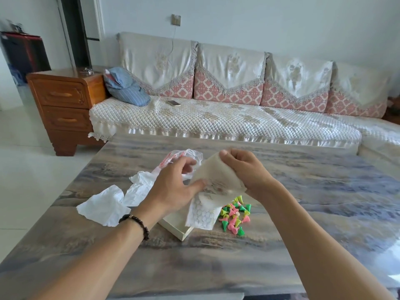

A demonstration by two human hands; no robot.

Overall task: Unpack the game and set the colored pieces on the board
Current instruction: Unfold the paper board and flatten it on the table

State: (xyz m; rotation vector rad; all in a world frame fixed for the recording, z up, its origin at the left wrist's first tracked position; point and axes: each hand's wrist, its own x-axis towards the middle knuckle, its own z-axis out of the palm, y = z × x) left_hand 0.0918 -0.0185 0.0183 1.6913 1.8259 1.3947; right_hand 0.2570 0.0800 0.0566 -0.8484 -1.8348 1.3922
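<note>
A folded paper game board (213, 182), printed with rows of circles, hangs above the table, partly unfolded. My left hand (173, 189) pinches its left edge and my right hand (244, 169) grips its upper right part. Below it, a pile of several pink, green and yellow cone pieces (234, 215) lies loose on the table. A shallow white box (176, 229) sits under the board's lower flap, partly hidden by it.
A crumpled clear plastic bag with red print (184, 158) and torn white paper wrapping (112, 202) lie left of my hands on the marbled table (303, 191). Beyond the table stand a quilted sofa (216, 118) and a wooden drawer cabinet (65, 105).
</note>
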